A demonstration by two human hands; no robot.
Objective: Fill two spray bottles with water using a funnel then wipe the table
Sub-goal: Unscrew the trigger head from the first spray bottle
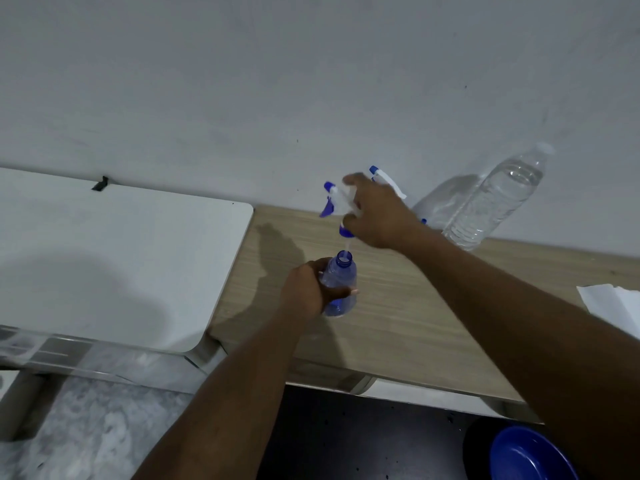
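My left hand [304, 289] gripped spray bottle [341, 277], steadying it; right hand [377, 216] clasped trigger head [336, 199], dip tube [347, 242] hanging just above bottle.

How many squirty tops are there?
2. One squirty top is held by the right hand above the open blue bottle; the other top pokes out behind that hand, by the wall, its bottle mostly hidden.
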